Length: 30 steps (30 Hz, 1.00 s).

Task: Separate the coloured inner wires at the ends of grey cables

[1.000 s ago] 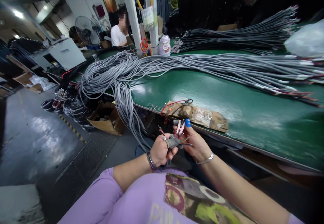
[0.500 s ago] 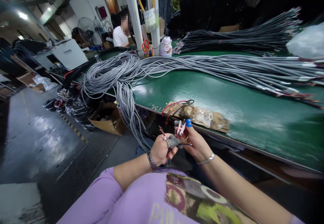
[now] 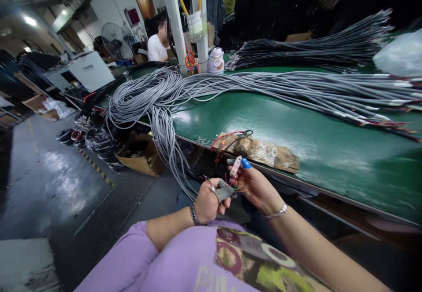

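Observation:
My left hand, with grey covers on some fingertips, is closed around a cable end whose thin coloured wires fan out to the right. Just right of it, my right hand, a blue wrap on its thumb, pinches a small pale pink tool above the wires. Both hands are in front of the table edge. Behind them on the edge lies a worn wooden board with red and black leads at its left end.
Long grey cables cross the green table and hang over its left edge. Dark cables lie behind. A cardboard box stands below. Farther back are a white jar by posts and a seated person.
My right hand has moved slightly away from my left, and the pink tool has turned in its grip. The coloured wires now show more spread between the hands.

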Each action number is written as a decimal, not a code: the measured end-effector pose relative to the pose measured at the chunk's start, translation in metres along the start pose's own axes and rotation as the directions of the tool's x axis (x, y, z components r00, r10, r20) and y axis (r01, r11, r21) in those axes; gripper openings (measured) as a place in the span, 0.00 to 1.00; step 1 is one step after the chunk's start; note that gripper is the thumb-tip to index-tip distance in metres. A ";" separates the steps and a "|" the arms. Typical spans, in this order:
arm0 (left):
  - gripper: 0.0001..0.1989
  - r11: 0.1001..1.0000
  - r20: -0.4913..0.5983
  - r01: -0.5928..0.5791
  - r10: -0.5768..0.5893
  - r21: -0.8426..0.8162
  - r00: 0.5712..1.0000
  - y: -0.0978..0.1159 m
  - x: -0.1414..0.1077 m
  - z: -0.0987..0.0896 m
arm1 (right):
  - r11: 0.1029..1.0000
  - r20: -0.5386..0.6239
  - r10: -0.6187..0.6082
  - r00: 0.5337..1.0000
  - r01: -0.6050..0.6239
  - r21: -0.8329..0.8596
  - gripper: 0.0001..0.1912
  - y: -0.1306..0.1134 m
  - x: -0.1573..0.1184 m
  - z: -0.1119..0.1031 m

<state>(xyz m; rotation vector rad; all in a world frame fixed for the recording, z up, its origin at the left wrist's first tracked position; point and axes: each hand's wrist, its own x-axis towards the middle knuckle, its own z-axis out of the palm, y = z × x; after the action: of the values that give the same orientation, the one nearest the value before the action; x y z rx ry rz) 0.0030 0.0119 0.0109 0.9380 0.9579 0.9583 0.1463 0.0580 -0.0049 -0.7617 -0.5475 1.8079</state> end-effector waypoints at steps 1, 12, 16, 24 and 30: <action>0.18 1.000 -0.009 -0.023 0.023 0.006 1.000 -0.001 -0.001 0.000 | 1.000 -0.006 -0.012 1.000 0.012 0.002 0.14 0.000 0.000 0.000; 0.16 0.996 -0.064 -0.084 0.087 0.040 0.994 -0.004 0.007 0.007 | 0.996 -0.077 -0.058 0.995 0.052 -0.069 0.21 0.005 0.004 0.000; 0.15 0.994 -0.059 -0.100 0.103 0.049 0.993 -0.007 0.011 0.007 | 0.995 -0.062 0.037 0.997 -0.032 0.089 0.18 0.006 0.012 -0.001; 0.17 0.989 -0.065 -0.085 0.093 0.117 0.993 -0.009 0.011 0.003 | 0.997 -0.034 0.032 0.999 -0.029 0.077 0.22 0.005 0.002 0.003; 0.15 0.976 -0.028 -0.064 0.071 0.207 0.997 -0.008 -0.002 -0.006 | 0.965 0.132 0.185 0.974 -0.155 -0.212 0.26 -0.006 -0.017 -0.008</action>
<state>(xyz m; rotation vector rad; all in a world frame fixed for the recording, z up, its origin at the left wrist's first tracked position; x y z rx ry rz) -0.0014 0.0088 0.0023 1.1368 1.0752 0.9479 0.1603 0.0445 -0.0021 -0.8337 -0.7944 2.0015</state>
